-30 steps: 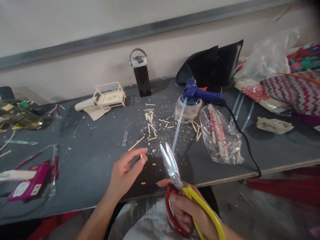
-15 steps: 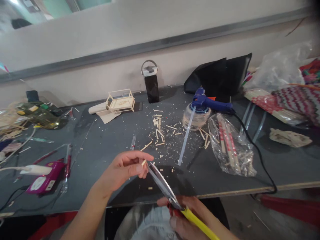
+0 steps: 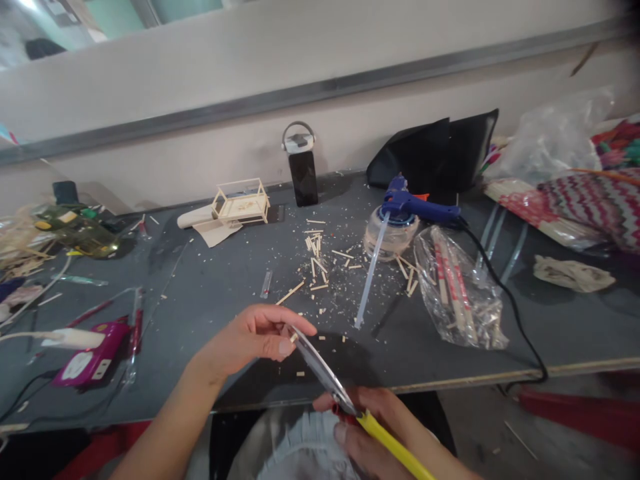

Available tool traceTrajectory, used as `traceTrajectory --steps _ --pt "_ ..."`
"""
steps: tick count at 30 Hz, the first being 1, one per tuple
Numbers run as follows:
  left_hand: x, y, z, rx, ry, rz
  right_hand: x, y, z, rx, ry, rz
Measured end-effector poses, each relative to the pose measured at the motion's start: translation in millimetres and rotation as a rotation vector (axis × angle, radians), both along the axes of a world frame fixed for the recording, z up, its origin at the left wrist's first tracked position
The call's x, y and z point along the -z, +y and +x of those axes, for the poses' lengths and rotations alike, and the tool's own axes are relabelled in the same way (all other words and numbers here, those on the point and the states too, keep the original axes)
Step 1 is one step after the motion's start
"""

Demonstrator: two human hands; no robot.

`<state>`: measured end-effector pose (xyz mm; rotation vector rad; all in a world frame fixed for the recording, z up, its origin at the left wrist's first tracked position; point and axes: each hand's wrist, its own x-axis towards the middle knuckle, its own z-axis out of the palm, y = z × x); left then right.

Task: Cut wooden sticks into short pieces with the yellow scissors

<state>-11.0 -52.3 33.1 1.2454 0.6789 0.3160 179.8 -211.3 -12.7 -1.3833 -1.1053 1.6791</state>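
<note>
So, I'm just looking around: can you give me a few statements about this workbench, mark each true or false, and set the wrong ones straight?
1. The right hand holds metal scissors with a yellow handle. True.
2. The blue plastic glue gun is in the left hand. False: that hand pinches a short, pale wooden stick piece; the gun lies atop a clear round container.
3. The tall black bottle with a white lid stands upright. True.
4. The small pale wooden frame is right of the bottle. False: it is on the left.
5. Short pale sticks lie scattered on the dark grey tabletop. True.
</note>
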Motion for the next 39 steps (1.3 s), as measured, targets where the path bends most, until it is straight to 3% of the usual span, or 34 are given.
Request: traceTrajectory --steps 5,11,16,23,30,39 --pt "10.5 -4 4 -0.049 -0.076 -0.017 2.7 1 3 -0.025 0.017 -0.012" --pt "31.6 -12 10 -0.204 -0.240 0.033 -1.2 4 1 0.005 0.004 0.018" --pt "43.6 -20 14 -0.212 -0.325 -0.028 -8.1 3 -1 0.044 -0.056 -0.007" --pt "44.7 -25 18 -0.263 -0.372 -0.109 -13.9 2 -1 0.092 -0.098 -0.033" --pt "40.6 -32 23 -0.179 -0.377 -0.210 -11.2 -1 4 0.002 0.113 -0.075" --pt "39.4 -38 31 -0.133 -0.432 -0.286 -2.8 0 8 -0.084 0.104 -0.067"
